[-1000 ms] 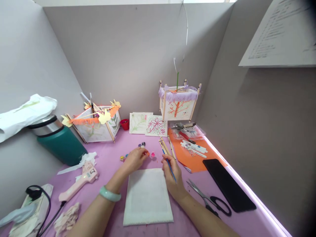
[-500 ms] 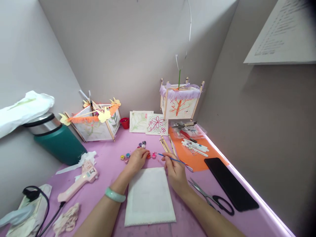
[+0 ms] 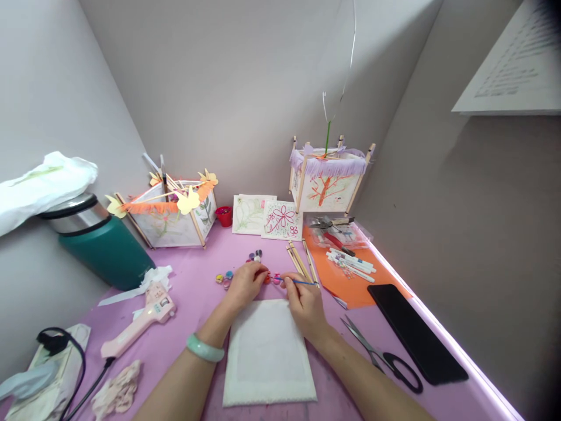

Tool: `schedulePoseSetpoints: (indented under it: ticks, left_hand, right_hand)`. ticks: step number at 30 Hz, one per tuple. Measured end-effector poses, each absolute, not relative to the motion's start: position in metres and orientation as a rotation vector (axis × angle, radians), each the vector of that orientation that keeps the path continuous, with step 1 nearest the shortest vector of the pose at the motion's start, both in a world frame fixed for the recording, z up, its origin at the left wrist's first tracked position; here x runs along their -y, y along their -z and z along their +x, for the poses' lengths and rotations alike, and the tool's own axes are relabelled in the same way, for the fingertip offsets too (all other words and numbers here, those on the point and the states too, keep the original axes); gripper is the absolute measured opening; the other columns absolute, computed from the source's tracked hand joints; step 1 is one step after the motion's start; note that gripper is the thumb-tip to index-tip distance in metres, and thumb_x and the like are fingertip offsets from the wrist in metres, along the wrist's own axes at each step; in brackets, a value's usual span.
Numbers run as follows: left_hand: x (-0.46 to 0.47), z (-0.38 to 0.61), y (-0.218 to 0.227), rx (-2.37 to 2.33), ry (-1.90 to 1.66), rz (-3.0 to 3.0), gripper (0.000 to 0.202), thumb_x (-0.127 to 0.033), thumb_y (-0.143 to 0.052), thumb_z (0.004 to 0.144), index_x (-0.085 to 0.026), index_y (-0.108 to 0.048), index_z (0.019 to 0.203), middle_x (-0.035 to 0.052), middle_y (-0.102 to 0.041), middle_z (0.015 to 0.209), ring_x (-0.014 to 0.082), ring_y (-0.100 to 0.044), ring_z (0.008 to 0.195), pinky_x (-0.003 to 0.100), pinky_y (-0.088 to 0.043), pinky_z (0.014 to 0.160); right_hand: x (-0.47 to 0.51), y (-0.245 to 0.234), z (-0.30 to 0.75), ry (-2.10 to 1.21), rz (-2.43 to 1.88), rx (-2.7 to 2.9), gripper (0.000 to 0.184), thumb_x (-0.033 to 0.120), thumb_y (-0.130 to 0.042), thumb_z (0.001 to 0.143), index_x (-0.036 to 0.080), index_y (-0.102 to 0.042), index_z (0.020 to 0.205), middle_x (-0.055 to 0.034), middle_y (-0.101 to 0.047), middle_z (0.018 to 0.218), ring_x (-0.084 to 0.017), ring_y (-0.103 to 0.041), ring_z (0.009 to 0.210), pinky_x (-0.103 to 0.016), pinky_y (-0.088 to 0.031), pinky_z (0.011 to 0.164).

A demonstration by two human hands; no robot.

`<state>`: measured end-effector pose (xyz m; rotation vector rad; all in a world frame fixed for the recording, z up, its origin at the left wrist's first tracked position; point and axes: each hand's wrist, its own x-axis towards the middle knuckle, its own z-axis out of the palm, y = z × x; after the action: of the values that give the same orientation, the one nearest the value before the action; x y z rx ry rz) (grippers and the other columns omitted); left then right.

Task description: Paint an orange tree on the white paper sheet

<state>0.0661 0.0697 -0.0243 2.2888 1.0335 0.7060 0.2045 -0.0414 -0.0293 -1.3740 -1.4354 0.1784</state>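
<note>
My right hand (image 3: 304, 301) pinches a thin blue paintbrush (image 3: 302, 282) lying almost level, its tip at a small pink paint pot (image 3: 276, 279). My left hand (image 3: 245, 285), a pale green bangle (image 3: 201, 347) on its wrist, rests with curled fingers on the small paint pots (image 3: 225, 277), fingertips pinched at an orange-red pot beside the pink one. A blank white sheet (image 3: 267, 354) lies on the pink table just below both hands.
A pink glue gun (image 3: 139, 318) and a green flask (image 3: 103, 245) are at the left. Two paper lanterns (image 3: 170, 213) (image 3: 328, 181) and painted cards (image 3: 280, 220) stand at the back. Wooden sticks (image 3: 300, 261), markers (image 3: 350, 264), a black phone (image 3: 416, 333) and scissors (image 3: 385, 359) lie right.
The brush swung from pointing down over the sheet to lying level, and its tip reached the pink pot. My right hand moved up toward my left hand.
</note>
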Motion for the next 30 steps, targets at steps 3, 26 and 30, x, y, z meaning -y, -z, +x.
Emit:
schedulePoseSetpoints:
  ticks: [3,26,30]
  left_hand:
    - [-0.069,0.069,0.023,-1.048,-0.709,2.273,0.023,-0.024,-0.046,0.086,-0.019,-0.069,0.084,0.0028,-0.071,0.079,0.0156,-0.063,0.077,0.027,-0.046,0.076]
    - [-0.07,0.075,0.032,-1.238,-0.725,2.412,0.015,-0.02,-0.047,0.087,-0.021,-0.061,0.082,0.0016,-0.07,0.08,0.0165,-0.062,0.076,0.027,-0.041,0.072]
    - [-0.071,0.068,0.033,-1.101,-0.749,2.388,0.015,-0.021,-0.048,0.087,-0.021,-0.063,0.087,0.0018,-0.07,0.085,0.0165,-0.062,0.081,0.027,-0.042,0.075]
  right_hand:
    - [0.041,0.033,0.204,-0.148,-1.38,1.487,0.025,0.025,-0.038,0.096,0.019,-0.062,0.096,-0.0068,-0.068,0.085,-0.018,-0.064,0.079,-0.031,-0.046,0.073]
    - [0.043,0.037,0.204,0.023,-1.297,1.502,0.021,0.017,-0.041,0.094,0.018,-0.062,0.096,-0.0049,-0.067,0.082,-0.016,-0.064,0.077,-0.026,-0.047,0.07]
    - [0.044,0.038,0.205,0.016,-1.285,1.481,0.022,0.018,-0.04,0.095,0.018,-0.062,0.097,-0.0051,-0.067,0.083,-0.016,-0.063,0.08,-0.027,-0.047,0.073]
